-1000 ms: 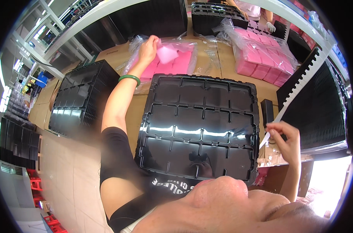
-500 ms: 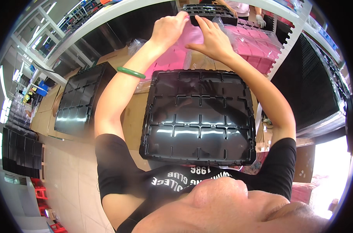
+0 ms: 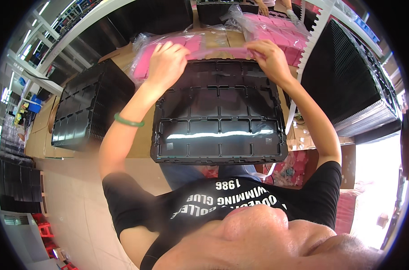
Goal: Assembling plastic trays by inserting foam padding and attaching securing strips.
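Observation:
A translucent pink plastic sheet is stretched between my two hands along the far edge of a black compartmented tray. The sheet's left end is pinched in my left hand, and its right end in my right hand. The tray lies in front of my body, its glossy surface divided by ridges; whether it is one tray or a stack I cannot tell. Beyond my left hand, a pink stack sits in loose clear wrap. Another wrapped pink stack is behind my right hand.
Stacks of black trays stand at left and right. A white notched post rises beside my right forearm. At the far side, another person's bare hand and gloved hand show. Red stools are at lower left.
Both hands have come nearer and spread apart, drawing the bunched pink sheet out wide at the tray's far edge. The view has shifted a little.

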The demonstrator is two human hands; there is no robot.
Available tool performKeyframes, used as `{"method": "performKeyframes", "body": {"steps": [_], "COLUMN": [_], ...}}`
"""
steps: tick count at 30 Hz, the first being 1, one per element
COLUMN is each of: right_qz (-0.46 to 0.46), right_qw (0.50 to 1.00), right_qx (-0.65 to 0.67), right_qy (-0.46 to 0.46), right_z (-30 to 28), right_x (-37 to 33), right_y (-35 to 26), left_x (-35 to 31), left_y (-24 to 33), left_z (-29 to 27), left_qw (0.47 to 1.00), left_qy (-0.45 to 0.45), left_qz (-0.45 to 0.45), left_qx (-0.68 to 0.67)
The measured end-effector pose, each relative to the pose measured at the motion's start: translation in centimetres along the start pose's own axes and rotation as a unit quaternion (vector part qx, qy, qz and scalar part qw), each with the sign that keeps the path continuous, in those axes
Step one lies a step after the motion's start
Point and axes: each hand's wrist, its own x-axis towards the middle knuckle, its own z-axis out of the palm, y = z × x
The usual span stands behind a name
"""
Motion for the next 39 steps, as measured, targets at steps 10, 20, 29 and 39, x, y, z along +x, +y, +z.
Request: {"method": "performKeyframes", "body": {"steps": [10, 20, 29, 39], "right_qz": [0.037, 0.123, 0.152, 0.157], "right_qw": [0.992, 0.983, 0.980, 0.980], "right_qx": [0.074, 0.132, 0.117, 0.109], "right_qy": [-0.096, -0.047, -0.057, -0.061], "right_z": [-3.5, -7.2, -8.4, -8.1], "right_x": [-8.8, -12.1, -14.7, -15.6], "right_y": [-2.7, -6.5, -10.0, -11.1], "left_x": [-6.4, -8.6, -10.7, -10.9], "left_y": [2.5, 6.5, 9.6, 9.8], "left_z": [-3.1, -9.7, -13.6, -13.4], "left_qw": [0.992, 0.982, 0.974, 0.978], "left_qy": [-0.056, -0.022, -0.064, -0.050], "left_qz": [-0.057, -0.081, -0.139, -0.136], "left_qx": [-0.096, -0.170, -0.168, -0.150]}}
